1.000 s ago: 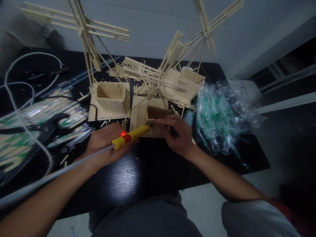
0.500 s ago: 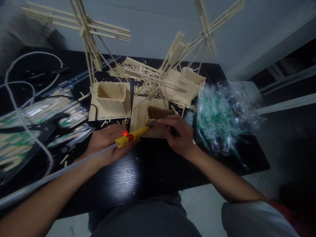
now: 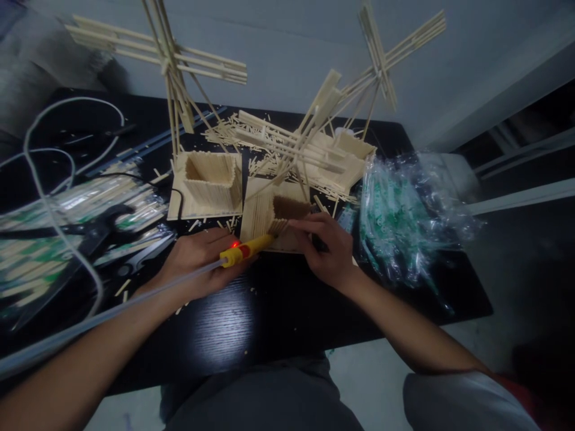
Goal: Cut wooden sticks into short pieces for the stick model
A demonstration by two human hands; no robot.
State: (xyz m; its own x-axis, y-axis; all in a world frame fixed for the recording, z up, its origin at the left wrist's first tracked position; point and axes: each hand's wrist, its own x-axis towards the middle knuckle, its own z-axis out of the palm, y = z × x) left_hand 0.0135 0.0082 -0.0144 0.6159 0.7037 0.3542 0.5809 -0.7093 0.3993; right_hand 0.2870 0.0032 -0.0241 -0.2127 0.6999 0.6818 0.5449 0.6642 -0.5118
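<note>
My left hand (image 3: 197,263) is closed round a yellow hot glue gun (image 3: 247,249) with a lit red light; a long clear glue stick (image 3: 148,296) runs out of its rear across my forearm. The gun's tip meets the front wall of a small box of wooden sticks (image 3: 278,226) on a stick-covered base (image 3: 258,209). My right hand (image 3: 327,245) has thumb and forefinger bent together at the box's right front corner. Whatever sits between those fingertips is too small to make out. A windmill-like cross of sticks (image 3: 296,140) rises behind this box.
A second stick box (image 3: 209,173) with a tall cross (image 3: 166,63) stands at left, a third (image 3: 354,149) at back right. Loose stick pieces (image 3: 238,129) lie between them. Wrapped sticks (image 3: 135,200), pliers (image 3: 99,230) and a white cable (image 3: 40,185) fill the left; plastic wrappers (image 3: 395,209) the right.
The view has shifted slightly, so the scene sits a little farther right and lower. Both hands and the glue gun keep nearly the same place at the box.
</note>
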